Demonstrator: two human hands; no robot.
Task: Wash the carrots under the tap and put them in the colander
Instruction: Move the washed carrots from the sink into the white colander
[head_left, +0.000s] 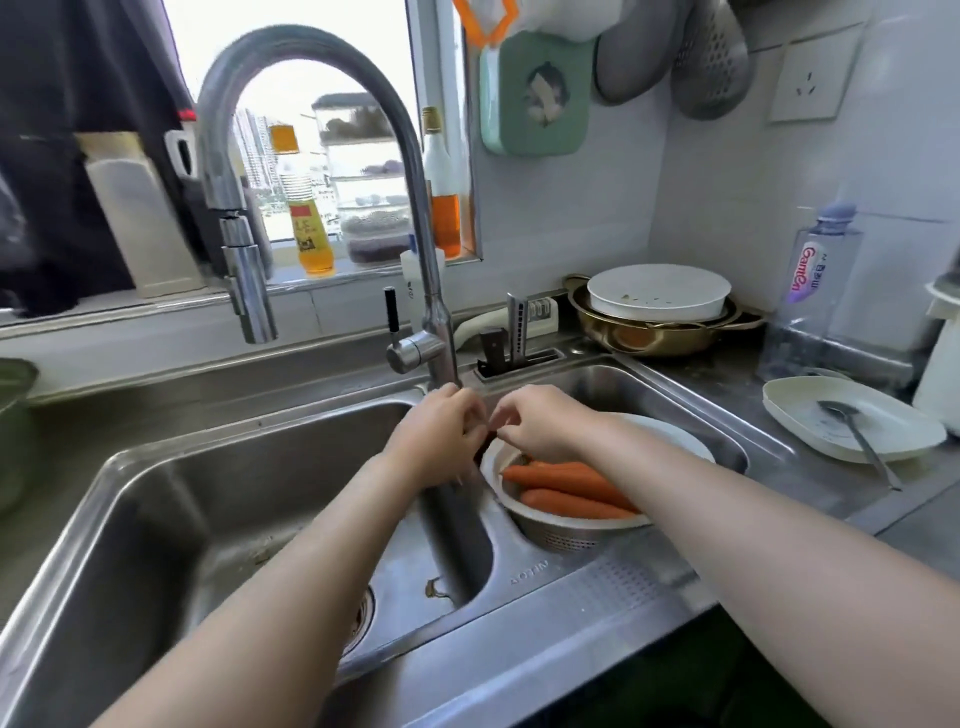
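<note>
Just by the colander (571, 535) rim, left hand (441, 431) and right hand (540, 426), curled, grasp indiscernible.

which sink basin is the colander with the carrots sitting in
The smaller right basin: the colander of carrots sits in it. The big left basin holds no colander.

**Window daylight, soft focus, bowed edges**

Strong daylight comes through the window (291, 78), which is blown out almost to white and backlights the bottles (311, 228) on the sill. The tap (311, 67) and sink (156, 493) show a pale sheen, not hard glare. Shadows are soft, lying under the forearms (291, 597) and in the basin. Focus is slightly soft throughout. Wide-angle distortion bows the bench (597, 587) and stretches the lower corners.
</note>
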